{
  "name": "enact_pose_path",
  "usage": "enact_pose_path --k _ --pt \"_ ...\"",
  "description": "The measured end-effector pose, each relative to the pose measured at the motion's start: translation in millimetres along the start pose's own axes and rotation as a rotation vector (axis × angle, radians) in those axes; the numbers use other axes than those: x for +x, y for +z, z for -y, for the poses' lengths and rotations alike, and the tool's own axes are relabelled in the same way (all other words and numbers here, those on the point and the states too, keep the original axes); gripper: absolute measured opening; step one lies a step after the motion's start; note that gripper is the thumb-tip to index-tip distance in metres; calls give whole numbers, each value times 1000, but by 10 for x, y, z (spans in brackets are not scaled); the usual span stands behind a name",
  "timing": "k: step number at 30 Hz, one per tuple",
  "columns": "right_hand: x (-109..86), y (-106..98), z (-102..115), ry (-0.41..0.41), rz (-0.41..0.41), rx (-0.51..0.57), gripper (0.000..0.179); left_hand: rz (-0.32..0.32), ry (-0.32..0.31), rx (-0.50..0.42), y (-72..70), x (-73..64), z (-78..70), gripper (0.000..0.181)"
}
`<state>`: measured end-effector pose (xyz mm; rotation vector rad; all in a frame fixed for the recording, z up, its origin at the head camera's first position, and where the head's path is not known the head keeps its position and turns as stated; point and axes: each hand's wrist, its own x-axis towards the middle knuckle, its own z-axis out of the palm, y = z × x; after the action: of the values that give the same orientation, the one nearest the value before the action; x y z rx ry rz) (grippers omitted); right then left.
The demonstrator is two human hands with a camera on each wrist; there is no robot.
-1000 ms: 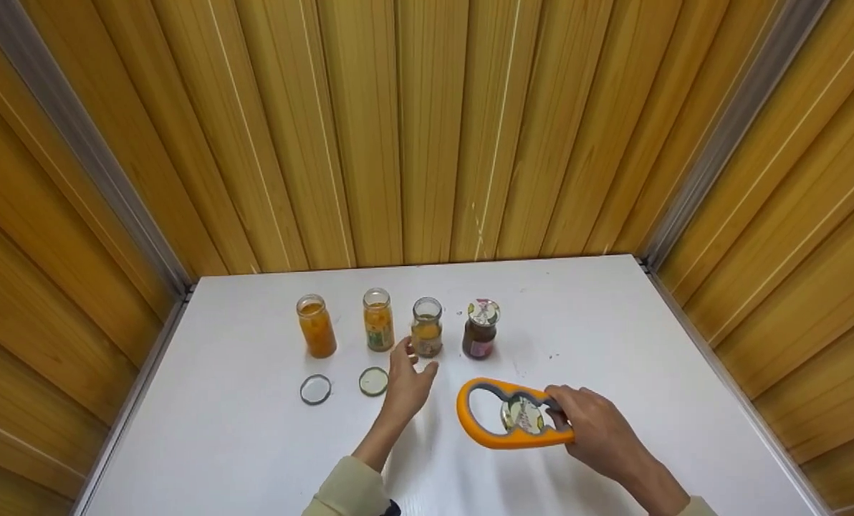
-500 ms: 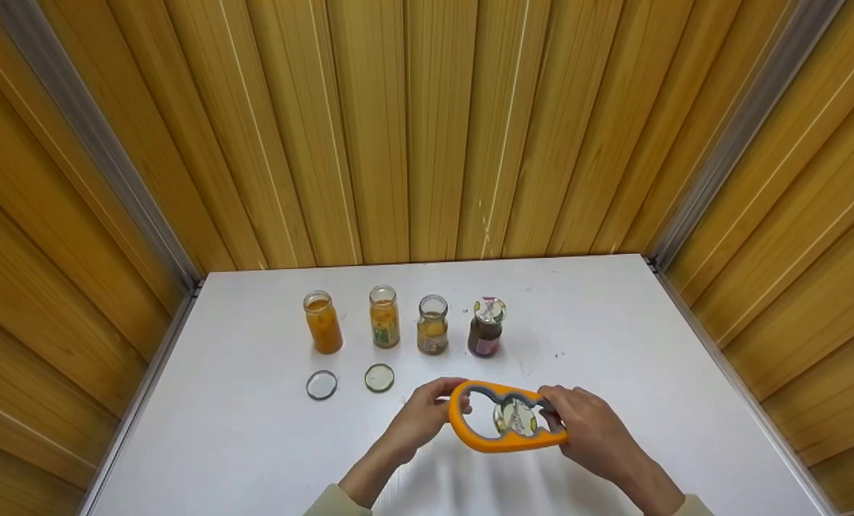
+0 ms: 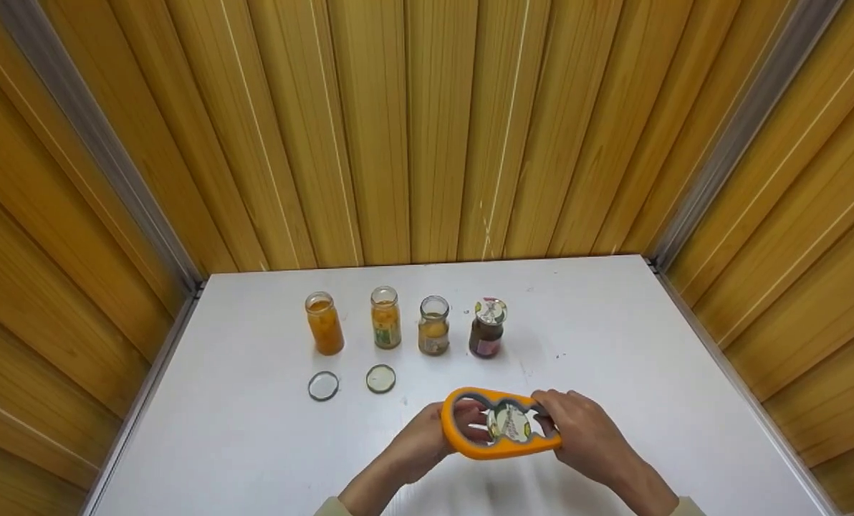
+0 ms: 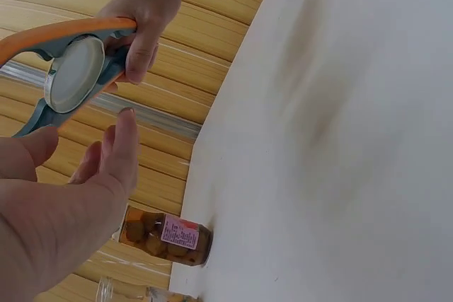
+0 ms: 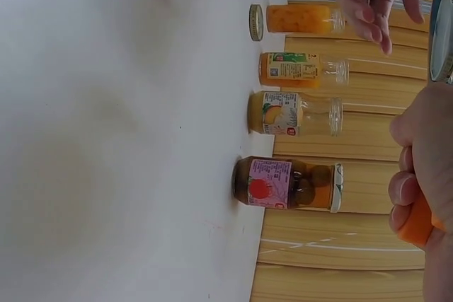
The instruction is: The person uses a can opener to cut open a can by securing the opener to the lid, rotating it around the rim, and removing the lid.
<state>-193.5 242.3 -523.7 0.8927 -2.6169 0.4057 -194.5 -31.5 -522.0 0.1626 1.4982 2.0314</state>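
orange opener between hands, lid inside; four jars beyond

Jars behind lids, third lid in opener

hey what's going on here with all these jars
A person's right hand holds an orange opener with a patterned lid lodged in it. The left hand is at its wide end, fingers showing through the loop. Three open jars stand on the table; the dark jar has its lid on. Two loose lids lie nearby.
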Motion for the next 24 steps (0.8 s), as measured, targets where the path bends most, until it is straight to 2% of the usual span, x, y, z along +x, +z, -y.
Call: enact_pose_path --k 5,11,18,24 --pt "-17 48 27 -6 19 16 45 45 -22 -53 -2 -13 44 42" --pt "-19 97 40 -2 42 10 44 41 -61 -68 -7 -21 114 56" --pt "-32 145 50 -43 19 14 44 85 -44 -156 14 -44 224 60" --pt "-33 158 61 -1 81 22 46 113 -41 -192 15 -44 253 61"
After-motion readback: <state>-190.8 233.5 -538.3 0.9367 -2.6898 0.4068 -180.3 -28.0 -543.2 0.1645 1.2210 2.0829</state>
